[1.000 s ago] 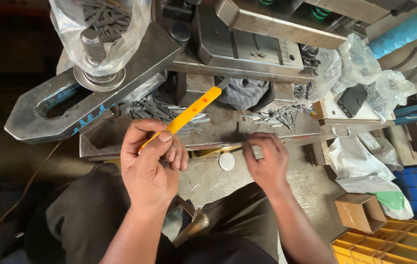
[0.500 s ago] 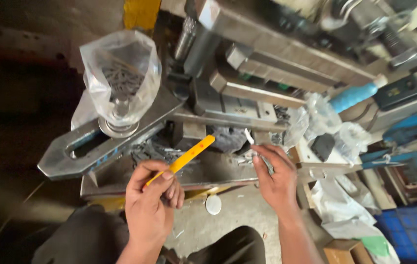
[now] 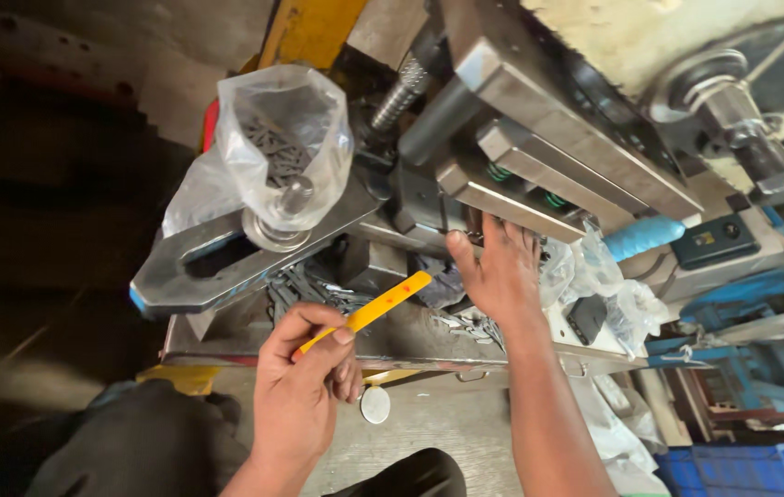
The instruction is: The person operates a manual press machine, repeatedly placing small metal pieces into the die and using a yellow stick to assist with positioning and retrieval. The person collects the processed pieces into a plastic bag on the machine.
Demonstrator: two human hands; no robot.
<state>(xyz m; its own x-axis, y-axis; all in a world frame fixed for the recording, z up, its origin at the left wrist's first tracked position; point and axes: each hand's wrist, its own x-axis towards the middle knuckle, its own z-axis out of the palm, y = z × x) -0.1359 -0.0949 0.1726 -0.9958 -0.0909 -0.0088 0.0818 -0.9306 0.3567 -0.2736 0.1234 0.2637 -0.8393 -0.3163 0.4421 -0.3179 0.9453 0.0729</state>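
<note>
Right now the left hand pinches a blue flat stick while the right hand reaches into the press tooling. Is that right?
Not quite. In the head view the flat stick in the left hand is yellow-orange, not blue. The right hand does reach into the press tooling.

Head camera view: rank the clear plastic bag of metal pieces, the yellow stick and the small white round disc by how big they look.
1. Clear plastic bag of metal pieces, largest.
2. Yellow stick in the left hand, long but thin.
3. White round disc, smallest.
The bag stands higher, nearer the camera than the disc, so true sizes are unsure.
</note>
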